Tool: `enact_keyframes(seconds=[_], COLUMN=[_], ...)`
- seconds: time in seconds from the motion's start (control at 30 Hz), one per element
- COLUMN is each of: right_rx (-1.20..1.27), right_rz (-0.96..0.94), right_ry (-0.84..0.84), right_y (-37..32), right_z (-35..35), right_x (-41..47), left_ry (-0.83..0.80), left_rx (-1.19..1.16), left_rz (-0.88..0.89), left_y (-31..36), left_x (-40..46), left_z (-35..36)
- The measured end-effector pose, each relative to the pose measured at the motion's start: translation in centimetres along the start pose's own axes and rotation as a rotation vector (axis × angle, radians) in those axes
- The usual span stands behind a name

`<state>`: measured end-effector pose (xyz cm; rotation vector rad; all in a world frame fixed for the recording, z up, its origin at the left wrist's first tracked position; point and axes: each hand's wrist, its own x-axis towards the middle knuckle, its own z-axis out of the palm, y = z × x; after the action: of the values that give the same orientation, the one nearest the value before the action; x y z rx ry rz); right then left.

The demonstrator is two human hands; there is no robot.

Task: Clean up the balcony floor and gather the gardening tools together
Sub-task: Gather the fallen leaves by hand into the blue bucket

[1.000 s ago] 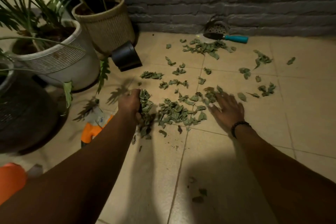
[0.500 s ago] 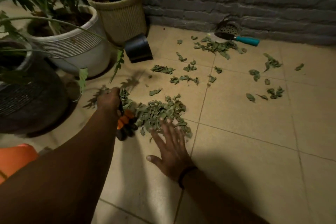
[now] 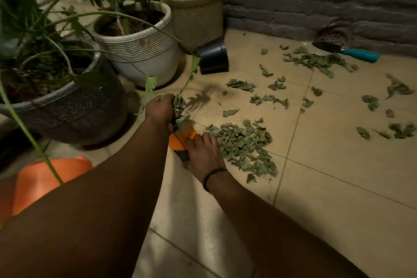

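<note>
Right hand (image 3: 204, 153) rests on the orange tool (image 3: 181, 139), fingers curled over it beside the leaf pile (image 3: 244, 145); left hand (image 3: 160, 109) is fisted around a clump of leaves (image 3: 179, 111); farther off, a teal-handled trowel (image 3: 345, 50) lies by the wall.

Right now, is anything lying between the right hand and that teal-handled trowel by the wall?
Only loose leaves on open floor tiles. The right hand rests by the orange tool; the trowel lies far off.
</note>
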<state>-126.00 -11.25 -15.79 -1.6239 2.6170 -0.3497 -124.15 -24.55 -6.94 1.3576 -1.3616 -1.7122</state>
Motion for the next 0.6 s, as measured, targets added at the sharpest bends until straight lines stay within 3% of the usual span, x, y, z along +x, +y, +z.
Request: enact_keyframes(seconds=[0.07,0.13,0.2,0.23,0.3,0.43,0.53,0.6], right_rx=[0.111,0.426,0.714,0.731,0.454,0.065,-0.274,-0.306], right_rz=[0.107,0.232,0.253,0.159,-0.064,-0.171,-0.13,-0.029], right_ry=[0.076,0.125,0.003,-0.119,-0.264,-0.131,-0.083,-0.09], right_y=[-1.5,-3.4,-5.4,-6.3,-6.9,-0.6,6.7,10.5], right_z=[-0.3,-1.9,-3.4,-3.6,-2.7,0.2,-0.3,-1.1], right_x=[1.3,1.9,1.8,1.2,-0.2,-0.7,-1.4,-1.9], left_ry=[0.012,-0.007,-0.025,-0.037,-0.033,-0.051,-0.08,-0.077], left_rx=[-0.025,-0.063,-0.046,-0.043,-0.026,0.044,0.089,0.181], left_rz=[0.0,0.016,0.026,0.019,0.02,-0.051,-0.093,-0.091], left_y=[0.7,0.7,0.4,0.4,0.4,-1.2,-3.4,-4.3], left_x=[-0.4,-0.5,-0.1,-0.1,0.1,0.7,1.0,1.2], left_z=[0.1,0.0,-0.1,0.0,0.3,0.2,0.1,0.2])
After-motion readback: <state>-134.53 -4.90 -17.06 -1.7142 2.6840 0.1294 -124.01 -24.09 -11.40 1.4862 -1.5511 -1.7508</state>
